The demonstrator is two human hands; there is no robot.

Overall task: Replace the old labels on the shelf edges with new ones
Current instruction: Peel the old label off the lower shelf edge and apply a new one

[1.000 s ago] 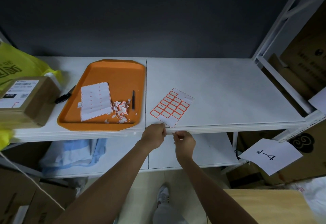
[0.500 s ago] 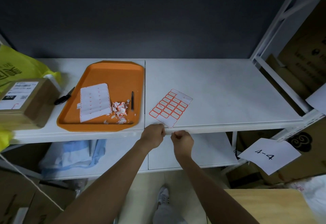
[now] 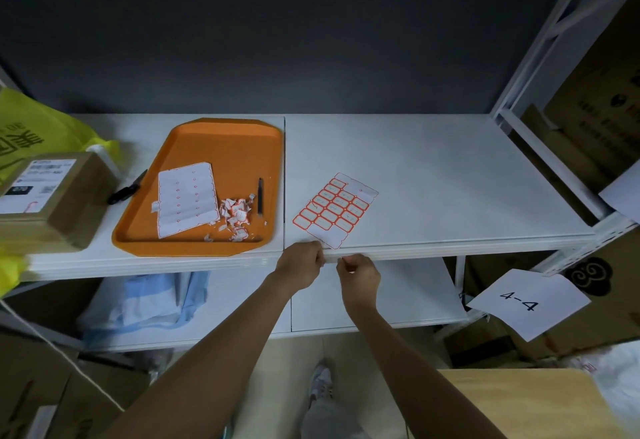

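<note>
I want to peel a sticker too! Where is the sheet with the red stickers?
The sticker sheet lies flat on the white shelf, just right of the orange tray, with its near corner at the shelf's front edge right above both hands.

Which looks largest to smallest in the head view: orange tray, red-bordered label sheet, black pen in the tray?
1. orange tray
2. red-bordered label sheet
3. black pen
All lie on one shelf, so nearness hardly matters.

Both hands [image 3: 332, 267] at white shelf edge [image 3: 450, 251]

tray [image 3: 221, 134] left of label sheet [image 3: 334, 208] on shelf [image 3: 450, 175]
</note>
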